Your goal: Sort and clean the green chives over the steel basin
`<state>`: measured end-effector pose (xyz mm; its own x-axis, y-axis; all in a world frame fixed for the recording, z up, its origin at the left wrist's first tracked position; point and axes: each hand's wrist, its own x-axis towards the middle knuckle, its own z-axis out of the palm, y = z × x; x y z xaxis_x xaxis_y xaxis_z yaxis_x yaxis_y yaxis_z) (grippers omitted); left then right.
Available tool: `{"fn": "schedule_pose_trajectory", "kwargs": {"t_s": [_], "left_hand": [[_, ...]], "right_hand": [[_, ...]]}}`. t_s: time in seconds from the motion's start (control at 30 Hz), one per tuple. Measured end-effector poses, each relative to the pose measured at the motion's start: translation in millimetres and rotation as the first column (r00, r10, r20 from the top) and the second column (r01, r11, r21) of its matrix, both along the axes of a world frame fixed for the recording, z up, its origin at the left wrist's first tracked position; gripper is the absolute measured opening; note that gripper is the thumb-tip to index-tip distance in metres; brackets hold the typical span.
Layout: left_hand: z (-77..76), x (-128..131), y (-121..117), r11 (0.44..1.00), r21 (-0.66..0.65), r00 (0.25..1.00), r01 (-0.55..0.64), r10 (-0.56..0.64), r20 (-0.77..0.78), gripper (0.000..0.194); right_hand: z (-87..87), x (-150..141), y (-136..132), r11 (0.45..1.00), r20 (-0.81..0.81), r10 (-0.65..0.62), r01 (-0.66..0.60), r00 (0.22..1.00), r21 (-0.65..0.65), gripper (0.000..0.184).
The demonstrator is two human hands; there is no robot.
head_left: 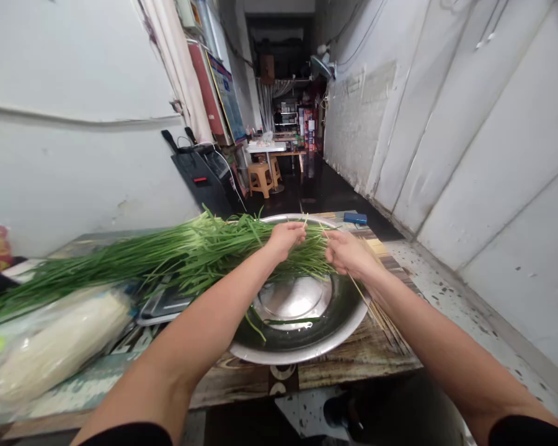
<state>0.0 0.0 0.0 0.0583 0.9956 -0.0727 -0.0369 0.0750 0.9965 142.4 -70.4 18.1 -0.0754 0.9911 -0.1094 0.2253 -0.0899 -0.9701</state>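
Observation:
A long bundle of green chives (167, 254) lies across the table with its tips over a wide metal basin (302, 353). My left hand (286, 238) pinches the chive tips above the basin's far rim. My right hand (348, 254) is closed on thin bamboo skewers (369, 303), which run back under my forearm, and its fingers reach toward the same chive tips. A few loose green leaves lie in the basin's wet bottom.
A clear bag of white noodles (51, 347) and a flat metal tray (165, 303) sit at the left. A blue object (355, 218) lies at the table's far corner. Beyond, a narrow corridor holds a black case (202, 179), stools and a table.

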Motion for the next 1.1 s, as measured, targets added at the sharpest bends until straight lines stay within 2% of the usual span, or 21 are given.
{"fn": "schedule_pose_trajectory", "kwargs": {"t_s": [0.1, 0.2, 0.27, 0.43, 0.67, 0.93, 1.1], "left_hand": [[-0.7, 0, 0, 1.0, -0.008, 0.999, 0.006, -0.006, 0.043, 0.026], [-3.0, -1, -1, 1.0, 0.02, 1.0, 0.016, -0.015, -0.015, 0.025], [-4.6, -1, -1, 0.999, 0.038, 0.999, 0.031, -0.03, -0.046, 0.025], [-6.2, -1, -5, 0.996, 0.071, 0.996, 0.049, -0.044, -0.082, 0.025], [-5.3, -1, -7, 0.996, 0.075, 0.995, 0.056, -0.049, -0.09, 0.03], [-3.4, -1, -10, 0.996, 0.071, 0.995, 0.061, -0.055, -0.086, 0.032], [-5.6, -1, -8, 0.994, 0.082, 0.993, 0.072, -0.063, -0.104, 0.032]], "right_hand": [[-10.0, 7, -3, 0.999, 0.113, 0.036, -0.037, 0.993, 0.009, 0.029], [-15.1, 8, -3, 0.98, 0.338, 0.004, -0.071, 0.941, 0.185, 0.023], [-15.7, 7, -2, 0.954, 0.408, -0.047, -0.08, 0.912, 0.288, 0.026], [-12.5, 3, -2, 0.941, 0.428, -0.111, -0.044, 0.897, 0.335, 0.037], [-13.3, 5, -1, 0.899, 0.467, -0.17, -0.058, 0.868, 0.434, 0.035], [-15.4, 5, 0, 0.9, 0.457, -0.134, -0.084, 0.879, 0.427, 0.035], [-14.5, 5, 0, 0.92, 0.483, -0.135, -0.072, 0.865, 0.386, 0.036]]}}
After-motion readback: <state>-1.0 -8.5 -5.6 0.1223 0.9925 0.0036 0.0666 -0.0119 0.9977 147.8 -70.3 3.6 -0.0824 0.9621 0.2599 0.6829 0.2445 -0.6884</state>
